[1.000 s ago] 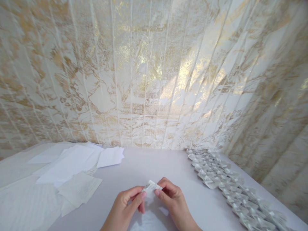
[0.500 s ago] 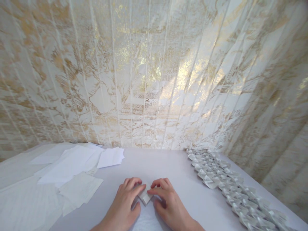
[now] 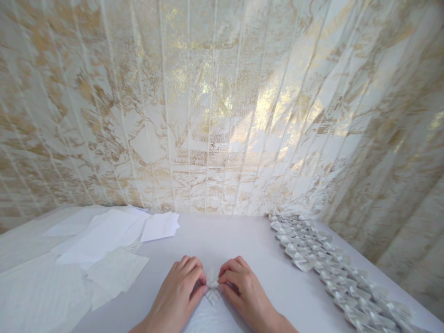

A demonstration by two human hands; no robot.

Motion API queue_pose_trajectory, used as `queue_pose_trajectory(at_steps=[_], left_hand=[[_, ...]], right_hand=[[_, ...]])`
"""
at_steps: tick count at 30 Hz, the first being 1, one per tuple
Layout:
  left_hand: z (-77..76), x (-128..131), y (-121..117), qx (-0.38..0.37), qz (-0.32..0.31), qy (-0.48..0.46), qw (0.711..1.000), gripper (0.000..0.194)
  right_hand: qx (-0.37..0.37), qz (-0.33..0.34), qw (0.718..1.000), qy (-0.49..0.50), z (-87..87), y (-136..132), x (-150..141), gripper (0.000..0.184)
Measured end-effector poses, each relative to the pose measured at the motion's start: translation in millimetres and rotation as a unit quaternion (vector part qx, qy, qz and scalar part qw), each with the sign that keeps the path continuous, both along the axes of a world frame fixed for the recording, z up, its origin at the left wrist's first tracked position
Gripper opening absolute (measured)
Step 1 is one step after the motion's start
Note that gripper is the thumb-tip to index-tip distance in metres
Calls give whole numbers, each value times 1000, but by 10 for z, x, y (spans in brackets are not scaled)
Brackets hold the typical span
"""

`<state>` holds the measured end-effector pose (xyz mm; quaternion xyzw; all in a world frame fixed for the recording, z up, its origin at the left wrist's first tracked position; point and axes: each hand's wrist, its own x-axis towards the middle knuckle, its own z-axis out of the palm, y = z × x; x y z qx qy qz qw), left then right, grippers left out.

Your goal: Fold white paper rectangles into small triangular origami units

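A small folded piece of printed paper (image 3: 212, 294) is between my two hands, low in the middle of the head view. My left hand (image 3: 183, 289) pinches its left side between thumb and fingers. On the right side, my right hand (image 3: 242, 289) pinches it the same way. The paper shows a pointed lower corner and a raised part between the fingertips; its exact folds are too small to make out. Both hands are close to the white tabletop (image 3: 222, 240).
Rows of folded paper pieces (image 3: 322, 263) run along the table's right side. Loose white sheets (image 3: 100, 236) and printed paper squares (image 3: 118, 273) lie overlapping at the left. A small stack of white paper (image 3: 160, 226) sits near the back. A gold-patterned curtain (image 3: 208, 115) hangs behind the table.
My fingers have closed from lying over the flat folded paper to pinching its two sides. The paper's middle now stands raised between them. The other papers stay where they were.
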<state>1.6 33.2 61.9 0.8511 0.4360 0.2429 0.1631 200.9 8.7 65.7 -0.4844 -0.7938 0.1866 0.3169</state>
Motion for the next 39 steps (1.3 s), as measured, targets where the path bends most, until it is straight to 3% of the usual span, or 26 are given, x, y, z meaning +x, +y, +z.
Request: queue_pose_trajectory(at_steps=[6,11,17,30,34,39], left_hand=[[-108,21,8,-5,2,-5,1000,15],[-183,26,-25,10,11,-9,1000,19],[-142,24,-39,20,11,6,1000,9],[-67,128,-27,12,57,73,996,14],[-67,121,-31,14,57,59,997,13],[-77,102,-28,10,47,34,998,14]], right_hand=[[-54,-65,996,9,2,13,-36,19],[-52,-88,994,-34,-13,-7,-70,19],[-28,-92,990,-103,-69,-10,-102,16],[-33,-100,968,-230,-21,41,-156,11],[-15,-105,972,-209,-57,44,-145,11],[-21,-101,990,-93,-125,35,-110,16]])
